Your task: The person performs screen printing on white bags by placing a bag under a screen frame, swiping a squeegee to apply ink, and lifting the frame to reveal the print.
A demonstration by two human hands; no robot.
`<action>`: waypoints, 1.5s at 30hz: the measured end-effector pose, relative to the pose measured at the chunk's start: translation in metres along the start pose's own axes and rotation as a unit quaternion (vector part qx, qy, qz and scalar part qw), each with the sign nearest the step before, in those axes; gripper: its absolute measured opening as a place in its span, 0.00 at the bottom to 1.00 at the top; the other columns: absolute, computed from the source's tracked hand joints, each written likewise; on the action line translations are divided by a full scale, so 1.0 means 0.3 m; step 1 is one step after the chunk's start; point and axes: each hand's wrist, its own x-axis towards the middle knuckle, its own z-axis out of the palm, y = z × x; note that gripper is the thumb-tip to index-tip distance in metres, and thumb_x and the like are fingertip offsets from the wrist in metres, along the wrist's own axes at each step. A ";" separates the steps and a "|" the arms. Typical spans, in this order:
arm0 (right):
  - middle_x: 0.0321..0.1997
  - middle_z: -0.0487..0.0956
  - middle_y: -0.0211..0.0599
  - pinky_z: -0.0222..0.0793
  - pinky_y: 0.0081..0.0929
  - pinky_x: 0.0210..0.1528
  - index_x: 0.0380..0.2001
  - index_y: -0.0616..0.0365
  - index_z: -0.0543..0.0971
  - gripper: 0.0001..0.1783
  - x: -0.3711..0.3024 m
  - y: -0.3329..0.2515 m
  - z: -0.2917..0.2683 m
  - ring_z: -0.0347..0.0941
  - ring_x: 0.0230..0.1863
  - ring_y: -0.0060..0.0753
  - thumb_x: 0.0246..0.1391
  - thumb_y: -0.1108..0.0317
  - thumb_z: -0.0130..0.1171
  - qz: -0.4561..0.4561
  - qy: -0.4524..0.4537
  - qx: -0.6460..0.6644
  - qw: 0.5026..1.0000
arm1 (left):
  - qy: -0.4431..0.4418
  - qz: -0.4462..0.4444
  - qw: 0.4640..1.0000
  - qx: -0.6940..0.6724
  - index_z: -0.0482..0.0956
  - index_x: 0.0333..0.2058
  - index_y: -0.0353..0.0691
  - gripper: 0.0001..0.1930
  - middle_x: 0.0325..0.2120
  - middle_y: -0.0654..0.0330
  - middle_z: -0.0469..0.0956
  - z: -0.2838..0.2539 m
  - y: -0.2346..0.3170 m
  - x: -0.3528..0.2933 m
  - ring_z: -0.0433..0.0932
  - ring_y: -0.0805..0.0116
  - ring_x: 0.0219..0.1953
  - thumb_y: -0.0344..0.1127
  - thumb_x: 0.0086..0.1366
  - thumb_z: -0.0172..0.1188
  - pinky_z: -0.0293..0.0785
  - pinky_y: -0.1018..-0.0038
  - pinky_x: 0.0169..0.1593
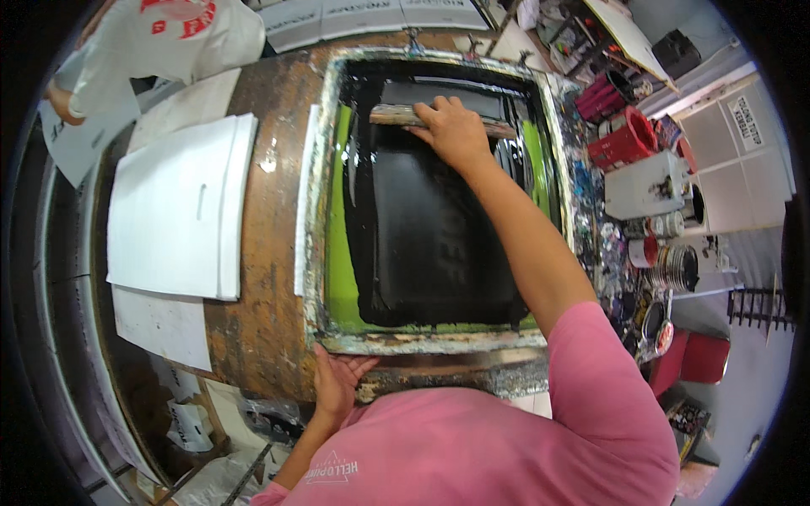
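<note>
My right hand (452, 131) is closed around the wooden handle of a squeegee (392, 115), which lies across the far part of a screen-printing frame (439, 343). Black ink (422, 244) coats most of the mesh inside the frame, with faint lettering showing through on the right. Strips of green mesh (342, 282) are visible along the sides. At the frame's near left corner is my left hand (337, 381), palm up, its thumb against the corner and its fingers stretched out just below the near edge.
A stack of white sheets (181, 207) lies on the stained wooden table (257, 337) to the left. Beyond it, another person in a white shirt (181, 42) holds a printed sheet (89, 131). Ink-smeared cans, a red bucket (624, 139) and a white container (645, 185) crowd the right side.
</note>
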 end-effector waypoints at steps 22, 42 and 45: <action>0.43 0.77 0.46 0.79 0.45 0.45 0.46 0.58 0.76 0.24 -0.666 -0.502 -0.626 0.77 0.48 0.51 0.59 0.49 0.65 0.011 -0.159 0.134 0.978 | -0.045 0.068 0.996 -0.023 0.57 0.68 0.30 0.51 0.57 0.40 0.74 0.060 0.022 -0.029 0.78 0.46 0.57 0.78 0.72 0.35 0.73 0.51 0.65; 0.28 0.80 0.45 0.65 0.47 0.43 0.32 0.58 0.81 0.17 -0.073 -0.406 -1.167 0.77 0.34 0.52 0.57 0.54 0.58 -0.035 0.191 -0.052 0.980 | 0.123 0.319 0.486 0.804 0.50 0.78 0.43 0.54 0.79 0.41 0.40 0.094 0.107 0.153 0.33 0.37 0.80 0.77 0.67 0.47 0.13 0.27 0.70; 0.27 0.79 0.45 0.66 0.47 0.43 0.31 0.59 0.81 0.18 -0.054 -0.398 -1.189 0.77 0.33 0.53 0.57 0.53 0.57 -0.040 0.188 -0.048 0.980 | 0.108 0.306 0.508 0.798 0.53 0.76 0.36 0.54 0.78 0.44 0.48 0.133 0.131 0.153 0.36 0.44 0.81 0.75 0.67 0.50 0.16 0.27 0.71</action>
